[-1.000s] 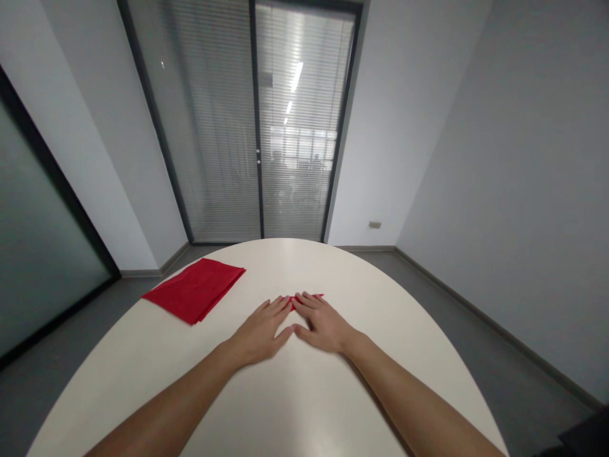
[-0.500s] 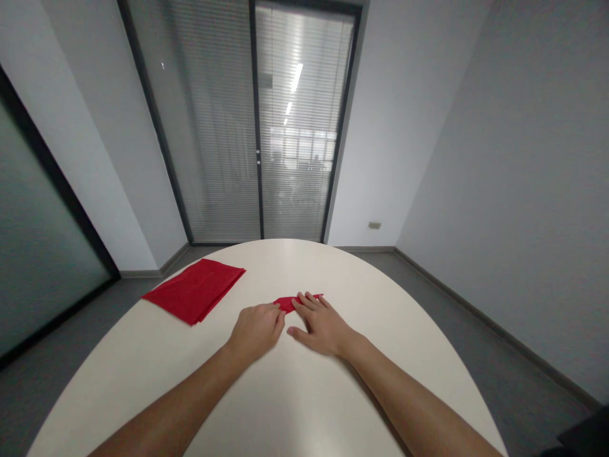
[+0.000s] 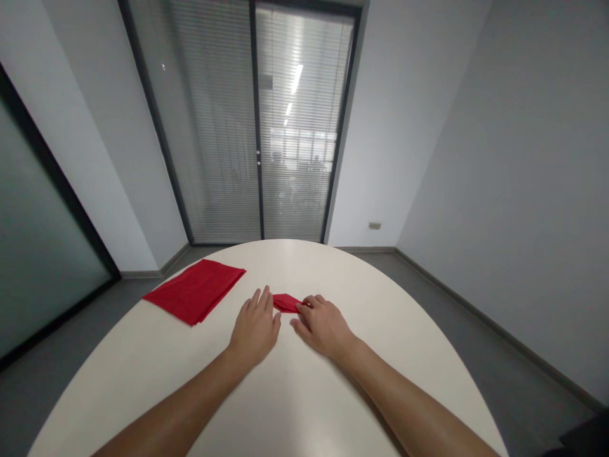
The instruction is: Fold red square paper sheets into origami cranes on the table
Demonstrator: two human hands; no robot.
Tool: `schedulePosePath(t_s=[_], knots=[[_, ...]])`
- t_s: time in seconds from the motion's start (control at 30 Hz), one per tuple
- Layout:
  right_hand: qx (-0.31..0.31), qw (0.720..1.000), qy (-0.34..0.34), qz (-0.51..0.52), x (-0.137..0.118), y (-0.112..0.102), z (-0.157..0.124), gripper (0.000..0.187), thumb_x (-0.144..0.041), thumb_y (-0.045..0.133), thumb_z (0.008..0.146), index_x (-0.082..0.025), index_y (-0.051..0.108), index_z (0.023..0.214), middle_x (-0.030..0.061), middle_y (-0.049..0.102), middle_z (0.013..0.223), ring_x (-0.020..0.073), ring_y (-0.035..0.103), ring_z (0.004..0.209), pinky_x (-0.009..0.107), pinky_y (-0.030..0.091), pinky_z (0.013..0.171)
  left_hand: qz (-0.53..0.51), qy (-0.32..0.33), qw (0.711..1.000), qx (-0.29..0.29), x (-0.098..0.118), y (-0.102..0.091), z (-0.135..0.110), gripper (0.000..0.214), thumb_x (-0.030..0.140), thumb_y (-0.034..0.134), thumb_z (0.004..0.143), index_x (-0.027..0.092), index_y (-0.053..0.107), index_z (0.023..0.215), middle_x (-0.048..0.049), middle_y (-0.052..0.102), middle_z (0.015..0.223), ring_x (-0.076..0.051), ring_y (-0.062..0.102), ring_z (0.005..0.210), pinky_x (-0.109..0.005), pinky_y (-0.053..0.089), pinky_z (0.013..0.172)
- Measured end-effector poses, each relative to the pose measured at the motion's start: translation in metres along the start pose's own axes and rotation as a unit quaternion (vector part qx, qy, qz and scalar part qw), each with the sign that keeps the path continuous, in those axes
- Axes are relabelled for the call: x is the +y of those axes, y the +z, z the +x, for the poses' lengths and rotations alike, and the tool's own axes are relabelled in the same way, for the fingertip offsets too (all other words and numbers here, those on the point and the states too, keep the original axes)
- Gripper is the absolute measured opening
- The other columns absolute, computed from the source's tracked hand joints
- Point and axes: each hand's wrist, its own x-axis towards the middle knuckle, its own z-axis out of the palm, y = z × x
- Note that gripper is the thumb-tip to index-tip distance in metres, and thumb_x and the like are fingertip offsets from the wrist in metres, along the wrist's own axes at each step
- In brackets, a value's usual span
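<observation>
A small folded red sheet (image 3: 287, 303), thin like paper or cloth, lies on the table between my hands. My left hand (image 3: 255, 327) rests flat at its left end, fingers stretched out and pointing away from me. At the right end, my right hand (image 3: 324, 325) has its fingers curled and closed on the sheet's tip, which they partly hide. To the left lies a stack of larger red sheets (image 3: 196, 289), apart from both hands.
The round white table (image 3: 285, 393) has its far edge before a glass partition with blinds (image 3: 214, 146). A grey wall (image 3: 518, 178) stands to the right. A dark object (image 3: 585, 438) shows at the lower right corner.
My left hand has gone from a closed grip to flat, stretched fingers. My right hand has gone from flat fingers to curled ones at the right tip. The stack has not moved.
</observation>
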Motion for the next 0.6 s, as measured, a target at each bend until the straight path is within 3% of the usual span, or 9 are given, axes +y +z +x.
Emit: schedulePosePath(t_s=[0.1, 0.17, 0.3, 0.47, 0.6], knots=[[0.011, 1.000, -0.003, -0.005, 0.000, 0.001, 0.001, 0.026, -0.037, 0.053, 0.097, -0.018, 0.071, 0.097, 0.0143, 0.068, 0.099, 0.0270, 0.060, 0.094, 0.037, 0.047, 0.079, -0.069, 0.096, 0.993, -0.001, -0.001, -0.001, 0.001, 0.042, 0.024, 0.045, 0.098, 0.013, 0.056, 0.136, -0.0173, 0.057, 0.144, -0.030, 0.053, 0.133, -0.051, 0.039, 0.112], [0.018, 1.000, -0.016, -0.001, 0.000, 0.002, 0.001, 0.025, -0.031, 0.051, 0.097, -0.019, 0.071, 0.090, 0.0124, 0.067, 0.093, 0.0251, 0.059, 0.091, 0.036, 0.046, 0.080, -0.096, 0.121, 0.988, -0.018, -0.002, -0.001, 0.001, 0.038, 0.024, 0.043, 0.099, 0.017, 0.060, 0.133, -0.0144, 0.063, 0.137, -0.027, 0.058, 0.127, -0.050, 0.041, 0.110], [0.021, 0.997, -0.051, 0.048, 0.006, 0.006, 0.002, 0.028, -0.021, 0.047, 0.097, -0.018, 0.071, 0.082, 0.0082, 0.067, 0.085, 0.0207, 0.059, 0.087, 0.033, 0.046, 0.085, -0.112, 0.107, 0.987, -0.029, -0.005, 0.002, 0.001, 0.035, 0.022, 0.043, 0.100, 0.018, 0.064, 0.127, -0.0124, 0.067, 0.132, -0.027, 0.060, 0.124, -0.051, 0.043, 0.108], [0.057, 0.980, -0.095, 0.164, 0.025, 0.020, 0.006, 0.025, -0.011, 0.054, 0.088, -0.020, 0.073, 0.102, 0.0093, 0.068, 0.120, 0.0219, 0.059, 0.113, 0.035, 0.045, 0.101, -0.123, 0.106, 0.986, -0.034, -0.010, 0.006, 0.001, 0.034, 0.022, 0.048, 0.097, 0.019, 0.064, 0.127, -0.0117, 0.067, 0.131, -0.029, 0.061, 0.123, -0.051, 0.045, 0.108], [0.047, 0.973, -0.101, 0.205, 0.034, 0.027, 0.010, 0.031, -0.009, 0.055, 0.087, -0.020, 0.070, 0.112, 0.0080, 0.072, 0.108, 0.0219, 0.063, 0.106, 0.036, 0.047, 0.097, -0.145, 0.118, 0.982, -0.017, -0.012, 0.007, 0.001, 0.033, 0.019, 0.053, 0.093, 0.020, 0.066, 0.124, -0.0102, 0.067, 0.131, -0.027, 0.060, 0.124, -0.048, 0.046, 0.109]])
